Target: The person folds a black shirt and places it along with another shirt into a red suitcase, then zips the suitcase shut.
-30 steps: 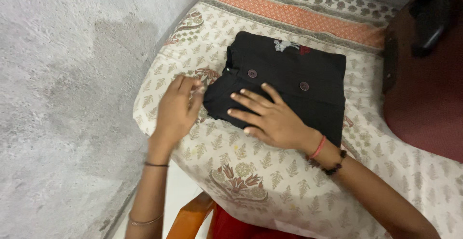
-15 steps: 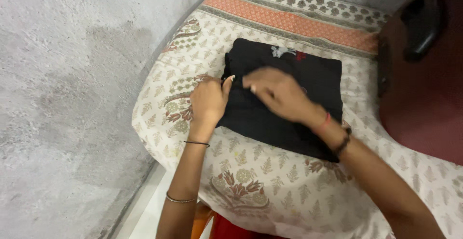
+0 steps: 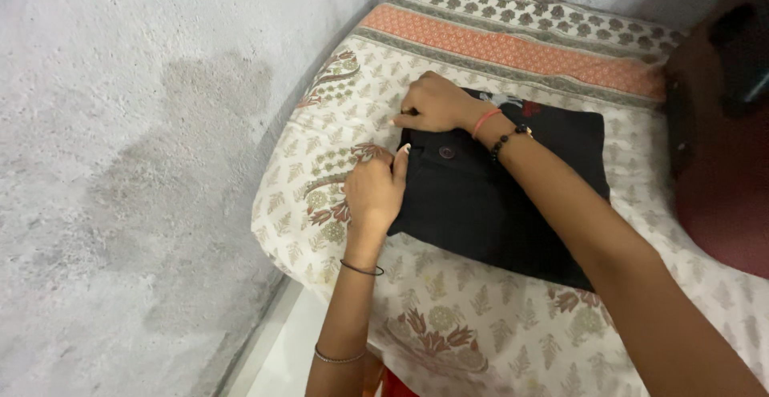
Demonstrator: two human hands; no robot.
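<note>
Rough plastered wall beside a bed.
A cream floral-printed bedsheet with an orange border band covers the mattress; stains mark the wall.

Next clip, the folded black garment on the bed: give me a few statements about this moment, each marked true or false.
1. The black garment lies folded on a printed bedsheet. True.
2. The right hand rests at the garment's far left corner. True.
3. The left hand is lifted clear of the bed. False: it sits at the garment's left edge.
4. The garment is white. False: it is black, with a button showing.
5. The right wrist is bare. False: it wears a pink band and dark beads.
</note>
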